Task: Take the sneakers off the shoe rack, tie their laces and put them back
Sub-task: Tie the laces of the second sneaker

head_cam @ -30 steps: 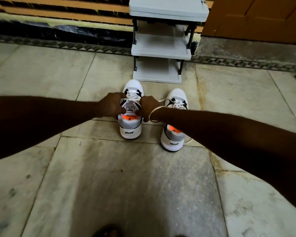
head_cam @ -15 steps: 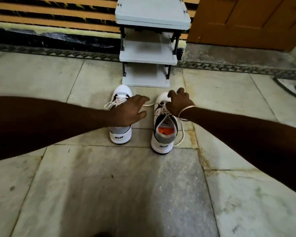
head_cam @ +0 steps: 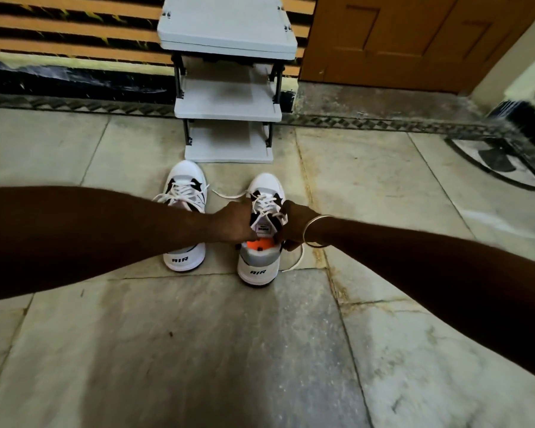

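Note:
Two white sneakers with black accents stand side by side on the stone floor, heels toward me. The left sneaker has its laces in a bow, and my left forearm crosses over its middle. The right sneaker shows an orange lining, with loose lace ends trailing on the floor at both sides. My left hand grips the left side of its collar by the tongue. My right hand, with a bangle on the wrist, pinches the right side. The grey shoe rack stands just beyond, all shelves bare.
A wooden door is at the back right, a striped wall with a dark skirting behind the rack. A black floor fan grille lies at the far right. Stone floor tiles stretch between me and the sneakers.
Both hands left the left sneaker and moved over to the right sneaker, closing on its collar beside the tongue. The left sneaker's laces now sit tied.

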`<action>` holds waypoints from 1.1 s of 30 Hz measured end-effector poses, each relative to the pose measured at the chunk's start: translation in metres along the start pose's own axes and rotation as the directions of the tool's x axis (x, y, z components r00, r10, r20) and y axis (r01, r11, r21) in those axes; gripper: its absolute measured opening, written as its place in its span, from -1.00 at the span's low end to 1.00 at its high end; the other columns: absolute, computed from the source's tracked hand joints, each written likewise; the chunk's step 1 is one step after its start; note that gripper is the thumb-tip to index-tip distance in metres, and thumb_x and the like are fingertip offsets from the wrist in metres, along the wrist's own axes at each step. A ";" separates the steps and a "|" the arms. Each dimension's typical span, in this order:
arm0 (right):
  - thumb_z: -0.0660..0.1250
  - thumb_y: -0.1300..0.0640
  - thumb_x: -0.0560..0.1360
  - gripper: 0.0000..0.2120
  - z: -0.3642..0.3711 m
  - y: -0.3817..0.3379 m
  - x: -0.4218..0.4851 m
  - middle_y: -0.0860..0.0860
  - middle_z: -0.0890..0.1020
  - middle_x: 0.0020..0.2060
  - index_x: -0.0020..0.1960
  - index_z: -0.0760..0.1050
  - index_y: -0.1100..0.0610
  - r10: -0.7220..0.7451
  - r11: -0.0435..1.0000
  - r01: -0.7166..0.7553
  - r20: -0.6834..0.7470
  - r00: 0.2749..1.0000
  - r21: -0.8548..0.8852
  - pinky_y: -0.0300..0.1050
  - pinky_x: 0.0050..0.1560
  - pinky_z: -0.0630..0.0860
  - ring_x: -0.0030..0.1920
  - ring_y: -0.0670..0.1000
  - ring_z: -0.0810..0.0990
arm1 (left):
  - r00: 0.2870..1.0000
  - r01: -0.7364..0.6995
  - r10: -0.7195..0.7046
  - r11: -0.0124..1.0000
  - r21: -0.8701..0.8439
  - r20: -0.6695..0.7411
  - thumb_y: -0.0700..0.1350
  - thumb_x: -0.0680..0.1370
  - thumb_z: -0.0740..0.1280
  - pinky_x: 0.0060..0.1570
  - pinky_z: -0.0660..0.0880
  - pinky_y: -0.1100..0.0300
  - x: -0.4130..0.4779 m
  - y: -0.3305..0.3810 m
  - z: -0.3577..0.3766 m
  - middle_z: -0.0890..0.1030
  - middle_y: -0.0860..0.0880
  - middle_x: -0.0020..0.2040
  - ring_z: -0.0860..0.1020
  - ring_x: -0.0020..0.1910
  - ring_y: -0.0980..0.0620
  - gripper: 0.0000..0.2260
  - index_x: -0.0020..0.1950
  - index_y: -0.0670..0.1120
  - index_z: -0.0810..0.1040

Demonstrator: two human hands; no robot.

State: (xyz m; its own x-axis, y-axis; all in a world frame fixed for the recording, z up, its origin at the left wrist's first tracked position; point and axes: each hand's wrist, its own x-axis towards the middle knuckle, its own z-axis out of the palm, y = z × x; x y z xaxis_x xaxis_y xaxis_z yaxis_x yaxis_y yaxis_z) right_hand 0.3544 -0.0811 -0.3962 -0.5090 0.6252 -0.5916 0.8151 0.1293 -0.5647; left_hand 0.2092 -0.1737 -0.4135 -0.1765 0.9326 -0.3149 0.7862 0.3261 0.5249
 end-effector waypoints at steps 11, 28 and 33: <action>0.53 0.28 0.39 -0.20 0.023 -0.018 -0.026 0.20 0.53 0.26 0.51 0.21 0.09 -0.118 0.983 0.132 0.114 0.986 -0.126 0.19 -0.04 0.67 0.01 0.26 0.68 | 0.996 0.076 -0.077 0.997 0.028 0.037 -0.18 0.39 0.49 -0.17 0.42 0.17 -0.036 -0.021 -0.003 0.63 -0.19 0.10 0.62 0.05 -0.16 -0.21 0.53 -0.12 0.16; 0.45 0.40 0.29 -0.55 0.019 -0.014 -0.017 0.11 0.72 0.05 0.14 0.66 0.09 -0.306 0.884 0.401 -0.351 0.885 0.241 0.05 0.21 0.60 0.07 0.08 0.69 | 0.980 0.162 -0.199 0.819 -0.551 -0.007 -0.38 0.53 0.28 -0.14 0.57 0.07 -0.014 0.008 -0.042 0.64 -0.27 -0.10 0.62 -0.12 -0.16 -0.82 -0.15 -0.13 0.55; 0.35 0.35 0.44 -0.48 0.019 -0.017 -0.029 0.02 0.69 0.17 0.35 0.54 0.00 -0.632 0.773 0.609 -0.311 0.710 -0.179 -0.22 0.19 0.52 0.17 0.00 0.64 | 0.990 0.126 -0.137 0.840 -0.528 0.019 -0.33 0.51 0.37 -0.18 0.61 0.23 -0.019 0.013 -0.042 0.65 -0.14 -0.15 0.61 -0.16 -0.05 -0.86 0.04 -0.18 0.63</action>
State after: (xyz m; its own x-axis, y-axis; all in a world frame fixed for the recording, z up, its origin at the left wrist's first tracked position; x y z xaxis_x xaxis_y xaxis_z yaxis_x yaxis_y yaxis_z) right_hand 0.3503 -0.1160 -0.3809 -0.7905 0.6015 0.1152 0.3696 0.6185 -0.6934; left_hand 0.1975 -0.1812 -0.3675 -0.2712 0.8759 -0.3990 0.3253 0.4736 0.8185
